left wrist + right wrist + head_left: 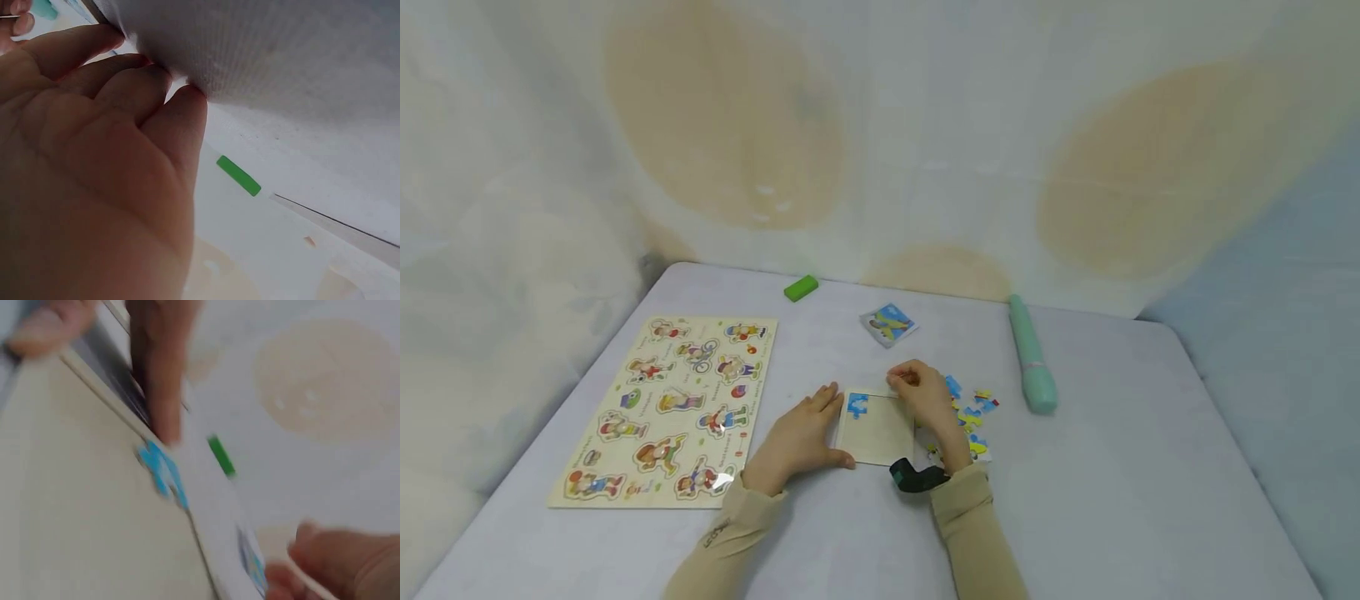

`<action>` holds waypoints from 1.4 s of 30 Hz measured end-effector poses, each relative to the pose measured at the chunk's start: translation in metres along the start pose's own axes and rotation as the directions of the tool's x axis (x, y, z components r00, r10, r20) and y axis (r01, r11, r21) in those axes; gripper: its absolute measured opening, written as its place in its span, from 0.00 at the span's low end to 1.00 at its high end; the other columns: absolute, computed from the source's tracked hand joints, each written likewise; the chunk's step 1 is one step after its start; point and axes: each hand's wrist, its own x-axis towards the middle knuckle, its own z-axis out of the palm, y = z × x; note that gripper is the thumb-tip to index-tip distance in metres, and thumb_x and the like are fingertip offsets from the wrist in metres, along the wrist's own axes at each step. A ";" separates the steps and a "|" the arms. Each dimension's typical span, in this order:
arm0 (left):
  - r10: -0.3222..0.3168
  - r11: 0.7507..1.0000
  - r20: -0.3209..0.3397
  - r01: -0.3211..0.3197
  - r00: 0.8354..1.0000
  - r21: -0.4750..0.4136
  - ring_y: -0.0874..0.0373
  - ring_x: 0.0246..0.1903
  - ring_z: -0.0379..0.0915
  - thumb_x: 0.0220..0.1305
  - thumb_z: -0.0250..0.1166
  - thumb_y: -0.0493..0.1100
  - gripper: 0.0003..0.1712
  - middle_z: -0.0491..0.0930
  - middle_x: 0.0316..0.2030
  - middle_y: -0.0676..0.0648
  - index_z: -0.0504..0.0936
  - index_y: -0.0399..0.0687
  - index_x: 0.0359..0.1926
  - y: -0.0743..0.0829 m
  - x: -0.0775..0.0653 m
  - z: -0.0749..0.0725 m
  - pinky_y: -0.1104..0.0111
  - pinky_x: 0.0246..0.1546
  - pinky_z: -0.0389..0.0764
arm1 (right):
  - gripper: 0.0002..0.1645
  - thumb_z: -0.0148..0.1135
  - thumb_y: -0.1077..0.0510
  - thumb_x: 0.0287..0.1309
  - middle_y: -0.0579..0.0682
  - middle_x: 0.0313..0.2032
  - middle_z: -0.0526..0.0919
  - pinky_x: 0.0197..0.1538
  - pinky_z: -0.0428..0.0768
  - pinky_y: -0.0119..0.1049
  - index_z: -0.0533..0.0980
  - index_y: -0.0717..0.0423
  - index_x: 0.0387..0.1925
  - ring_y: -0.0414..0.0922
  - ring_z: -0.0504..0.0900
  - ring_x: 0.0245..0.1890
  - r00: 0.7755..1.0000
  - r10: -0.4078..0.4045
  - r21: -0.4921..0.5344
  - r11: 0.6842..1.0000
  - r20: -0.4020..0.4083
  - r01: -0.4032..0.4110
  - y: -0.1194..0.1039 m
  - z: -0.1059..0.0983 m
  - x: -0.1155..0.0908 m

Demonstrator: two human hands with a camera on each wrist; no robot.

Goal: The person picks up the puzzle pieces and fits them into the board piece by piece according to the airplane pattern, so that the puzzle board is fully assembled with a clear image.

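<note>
A shallow square puzzle tray (pixel 880 433) lies before me, with a blue-and-white puzzle piece (pixel 857 405) in its far left corner. My left hand (pixel 805 433) rests along the tray's left side, thumb at the near left corner and fingers spread straight. In the right wrist view, one left fingertip (pixel 165 425) is right at the blue piece. Over the tray's far right corner, my right hand (pixel 925 396) pinches a thin, pale-edged puzzle piece between thumb and forefinger, mostly hidden by the fingers. Several loose puzzle pieces (pixel 972 419) lie beside my right wrist.
A large board with sports figures (pixel 681 400) lies at the left. Beyond the tray lie a small picture card (pixel 889 323) and a green block (pixel 801 288). A mint-green wand-shaped object (pixel 1034 358) is right of the loose pieces.
</note>
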 end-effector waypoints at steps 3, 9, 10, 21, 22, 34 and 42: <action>-0.005 1.000 0.006 0.005 1.000 0.010 0.44 0.73 0.55 0.39 0.77 0.64 0.61 0.58 0.73 0.39 0.65 0.36 0.69 0.000 -0.001 0.000 0.51 0.71 0.63 | 0.18 0.64 0.52 0.61 0.57 0.44 0.81 0.42 0.79 0.41 0.78 0.58 0.48 0.51 0.79 0.42 0.982 0.066 -0.156 0.983 -0.175 -0.094 0.015 -0.020 0.000; -0.003 1.000 0.009 0.003 1.000 0.000 0.44 0.73 0.53 0.40 0.77 0.64 0.61 0.57 0.73 0.39 0.64 0.37 0.70 0.000 0.000 -0.001 0.51 0.72 0.62 | 0.25 0.68 0.50 0.56 0.66 0.54 0.71 0.50 0.78 0.54 0.76 0.63 0.48 0.61 0.71 0.53 0.949 0.198 -0.323 0.906 -0.246 -0.273 0.038 -0.044 -0.003; -0.002 1.000 0.010 0.002 1.000 -0.004 0.44 0.73 0.53 0.40 0.77 0.64 0.61 0.57 0.73 0.39 0.64 0.37 0.70 0.000 0.000 -0.001 0.51 0.72 0.62 | 0.24 0.68 0.51 0.56 0.66 0.53 0.72 0.49 0.77 0.53 0.76 0.64 0.47 0.61 0.71 0.53 0.951 0.195 -0.313 0.912 -0.238 -0.265 0.039 -0.045 -0.003; -0.001 1.000 0.007 0.001 1.000 -0.020 0.44 0.73 0.53 0.40 0.77 0.63 0.61 0.57 0.73 0.39 0.64 0.37 0.70 0.000 -0.001 -0.001 0.51 0.72 0.61 | 0.12 0.64 0.57 0.59 0.54 0.34 0.82 0.28 0.68 0.31 0.78 0.55 0.44 0.48 0.77 0.28 0.948 0.131 -0.194 0.962 -0.290 -0.192 0.038 -0.041 -0.001; -0.001 1.000 0.008 0.002 1.000 -0.020 0.44 0.73 0.53 0.40 0.77 0.63 0.61 0.57 0.73 0.39 0.64 0.37 0.70 0.000 -0.002 -0.001 0.51 0.72 0.61 | 0.11 0.64 0.57 0.60 0.55 0.34 0.82 0.28 0.69 0.31 0.78 0.55 0.43 0.48 0.77 0.28 0.946 0.133 -0.166 0.968 -0.296 -0.188 0.039 -0.041 -0.001; 0.002 1.000 0.012 -0.002 1.000 -0.005 0.45 0.74 0.51 0.41 0.76 0.64 0.61 0.56 0.73 0.39 0.63 0.36 0.70 -0.003 0.001 0.003 0.53 0.73 0.59 | 0.13 0.66 0.58 0.59 0.52 0.26 0.86 0.22 0.75 0.26 0.78 0.60 0.44 0.40 0.78 0.19 0.989 0.147 0.206 0.967 0.026 -0.149 0.025 -0.035 0.000; 0.007 1.000 0.019 -0.007 1.000 -0.009 0.44 0.74 0.52 0.41 0.76 0.64 0.61 0.57 0.73 0.38 0.63 0.36 0.70 -0.003 0.001 0.001 0.52 0.73 0.60 | 0.12 0.67 0.58 0.58 0.52 0.23 0.85 0.21 0.73 0.27 0.78 0.60 0.41 0.39 0.75 0.17 0.986 0.064 0.146 0.985 0.155 -0.087 0.010 -0.015 -0.003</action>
